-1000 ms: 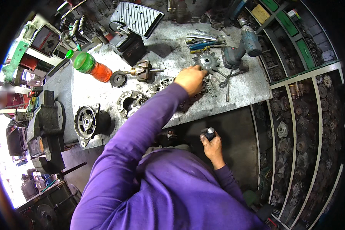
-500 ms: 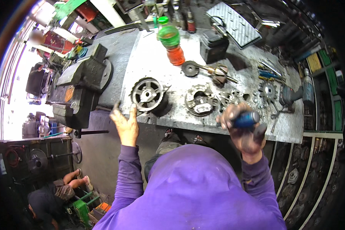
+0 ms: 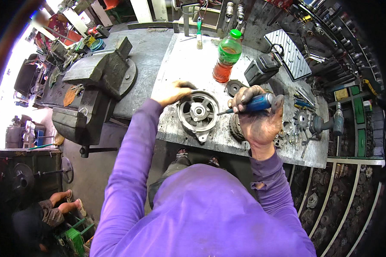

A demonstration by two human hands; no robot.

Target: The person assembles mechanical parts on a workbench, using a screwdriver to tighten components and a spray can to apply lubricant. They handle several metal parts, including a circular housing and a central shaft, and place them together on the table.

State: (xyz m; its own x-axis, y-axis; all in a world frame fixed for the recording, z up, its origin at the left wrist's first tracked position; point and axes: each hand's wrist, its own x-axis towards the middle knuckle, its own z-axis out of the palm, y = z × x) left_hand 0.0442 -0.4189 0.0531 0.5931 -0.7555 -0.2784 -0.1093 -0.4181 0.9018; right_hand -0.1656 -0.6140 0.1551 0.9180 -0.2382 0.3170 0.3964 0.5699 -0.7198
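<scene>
We see the left hand (image 3: 176,91) half-curled at the rim of a round metal housing (image 3: 199,112), near the workbench's (image 3: 169,122) front-left corner, its grip unclear; the right hand's (image 3: 260,127) fingers wrap a blue screwdriver (image 3: 259,103).

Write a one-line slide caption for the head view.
Left hand at a round metal housing, right hand holding a blue-handled screwdriver.

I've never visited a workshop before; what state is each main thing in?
Metal housing: on the bench, left hand at its rim
Blue-handled screwdriver: in the right hand, tip toward the housing
Bottle: upright, capped, red liquid inside
Power drill: on the bench, unheld
</scene>
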